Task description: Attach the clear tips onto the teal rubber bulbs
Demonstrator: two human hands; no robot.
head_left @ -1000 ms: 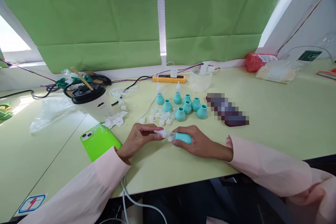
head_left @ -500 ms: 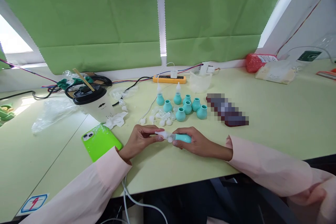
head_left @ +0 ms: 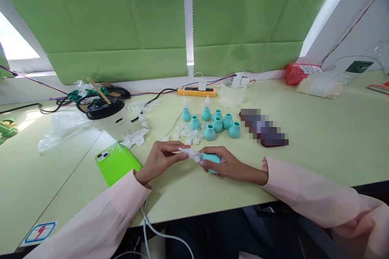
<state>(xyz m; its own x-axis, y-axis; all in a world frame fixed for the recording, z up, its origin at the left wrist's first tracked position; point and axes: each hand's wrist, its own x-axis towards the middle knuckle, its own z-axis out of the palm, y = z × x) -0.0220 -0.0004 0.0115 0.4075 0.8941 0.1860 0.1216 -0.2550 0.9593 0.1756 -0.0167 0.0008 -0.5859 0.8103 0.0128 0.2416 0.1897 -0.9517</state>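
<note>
My right hand (head_left: pixel 228 165) is wrapped around a teal squeeze bulb (head_left: pixel 213 158), which lies tilted with its neck pointing left. A translucent white nozzle tip (head_left: pixel 191 152) sits at the bulb's neck, and the thumb and fingers of my left hand (head_left: pixel 164 157) pinch it. How firmly the two parts are joined I cannot tell. Just beyond my hands stand several teal bulbs (head_left: pixel 209 132) with open necks. Two bulbs farther back carry a clear pointed nozzle (head_left: pixel 207 102) each. Loose clear and white small parts (head_left: pixel 194 134) lie in a heap left of the bulbs.
A green phone case (head_left: pixel 118 164) lies by my left forearm, near a lidded paper cup (head_left: pixel 111 123) and a crumpled tissue (head_left: pixel 135 137). Behind the bulbs are an orange power strip (head_left: pixel 197 93) and a clear tub (head_left: pixel 232 96). A blurred dark object (head_left: pixel 264 127) lies right.
The bulb and nozzle tip have tilted, the tip's left end rising and the bulb's right end dropping in my right hand. Both hands keep their hold.
</note>
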